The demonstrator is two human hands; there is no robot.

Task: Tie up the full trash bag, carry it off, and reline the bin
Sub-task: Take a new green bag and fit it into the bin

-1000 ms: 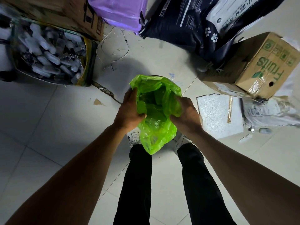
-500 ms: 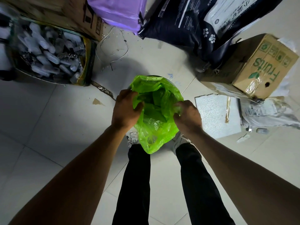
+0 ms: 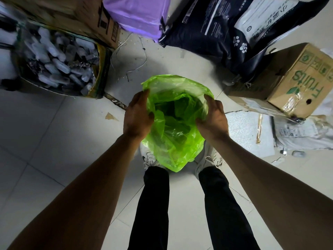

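A bright green plastic trash bag (image 3: pixel 175 134) hangs in front of me with its mouth spread wide and its bottom drooping over my white shoes. My left hand (image 3: pixel 137 114) grips the left rim of the bag's mouth, thumb inside. On the opposite rim, my right hand (image 3: pixel 213 118) holds the plastic with its fingers curled over the edge. The bin is hidden beneath the bag; I cannot tell whether the bag sits in it.
A box of clear plastic bottles (image 3: pixel 57 62) stands at the left. Behind are a cardboard box (image 3: pixel 75 13), a purple bag (image 3: pixel 138 13) and a dark pet-food sack (image 3: pixel 216 27). A "Fruits" carton (image 3: pixel 292 83), a white foam sheet (image 3: pixel 246 132) and packaging lie at the right on the tiled floor.
Both hands have pulled apart and moved forward, spreading the bag's mouth from a bunched fold into a wide round opening.
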